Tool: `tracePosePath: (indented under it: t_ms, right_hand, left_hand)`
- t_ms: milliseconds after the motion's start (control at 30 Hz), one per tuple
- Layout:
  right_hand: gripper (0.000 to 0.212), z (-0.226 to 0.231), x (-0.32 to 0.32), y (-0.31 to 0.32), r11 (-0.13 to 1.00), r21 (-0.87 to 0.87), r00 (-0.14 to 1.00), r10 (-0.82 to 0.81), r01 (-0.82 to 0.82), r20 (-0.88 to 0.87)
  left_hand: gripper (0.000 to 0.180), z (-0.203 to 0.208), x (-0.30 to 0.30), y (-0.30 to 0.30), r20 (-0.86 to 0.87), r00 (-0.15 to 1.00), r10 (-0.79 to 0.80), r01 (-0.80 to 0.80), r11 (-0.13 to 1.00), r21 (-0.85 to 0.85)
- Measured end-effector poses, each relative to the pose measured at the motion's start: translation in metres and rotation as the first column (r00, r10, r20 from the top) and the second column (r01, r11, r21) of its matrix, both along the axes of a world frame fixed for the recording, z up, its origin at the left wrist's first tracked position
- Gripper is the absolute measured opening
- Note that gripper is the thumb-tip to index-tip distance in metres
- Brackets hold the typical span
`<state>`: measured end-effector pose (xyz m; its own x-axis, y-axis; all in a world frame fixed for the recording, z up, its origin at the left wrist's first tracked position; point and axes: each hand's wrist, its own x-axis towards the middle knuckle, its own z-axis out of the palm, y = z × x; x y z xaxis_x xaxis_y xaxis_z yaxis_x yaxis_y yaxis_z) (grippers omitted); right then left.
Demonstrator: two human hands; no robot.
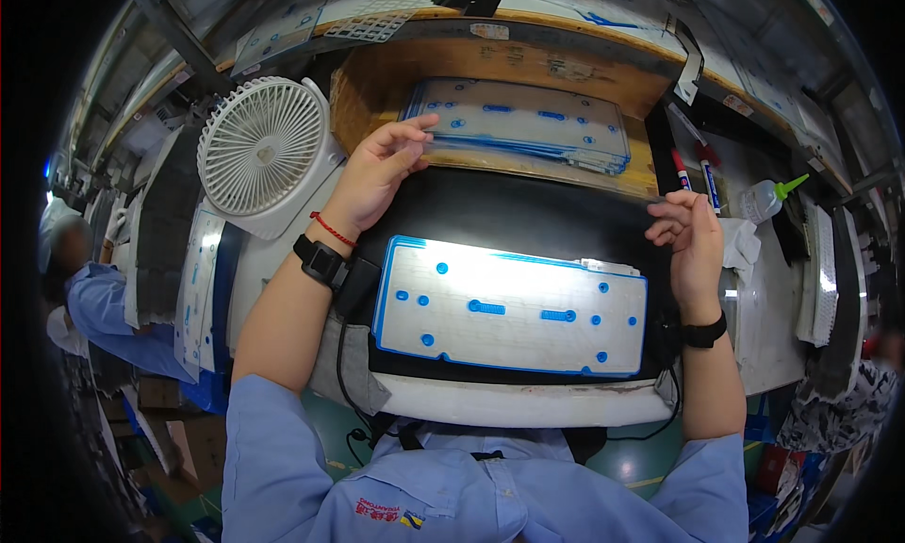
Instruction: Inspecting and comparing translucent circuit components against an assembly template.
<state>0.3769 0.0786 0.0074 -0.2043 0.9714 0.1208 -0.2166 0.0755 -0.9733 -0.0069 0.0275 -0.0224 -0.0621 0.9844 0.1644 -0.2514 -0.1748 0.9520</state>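
My left hand (388, 166) is raised at the left end of a wooden bin, thumb and fingers brought together in a pinch. Opposite it, my right hand (690, 237) has bent fingers near the bin's right front corner. A thin dark line runs between the two hands; whether it is a sheet seen edge-on or the bin's front edge, I cannot make out. Below them a stack of flat silvery panels (509, 340) with blue edges, blue round spots and two blue slots lies on a black mat (528, 208). Similar panels (528, 119) are piled inside the bin.
The wooden bin (566, 64) stands at the back under a shelf. A white fan (269, 152) is at the left. Markers (709, 187), a bottle with a green nozzle (759, 202) and white tissue (742, 246) lie at the right. Another person (104, 298) sits at far left.
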Motion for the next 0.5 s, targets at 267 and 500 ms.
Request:
tracePosePath:
  t_ms: [267, 500]
  right_hand:
    - [0.03, 0.0, -0.001, -0.001, 0.997, 0.071, 0.986, 0.024, -0.036, 0.162]
    - [0.034, -0.012, 0.004, 0.007, 0.995, 0.095, 0.99, -0.001, -0.013, 0.14]
  left_hand:
    - [0.021, -0.001, -0.008, -0.001, 0.022, 0.992, -0.125, 0.126, 0.99, -0.063]
    - [0.035, 0.017, 0.01, -0.004, -0.074, 0.993, -0.092, 0.077, 0.981, -0.179]
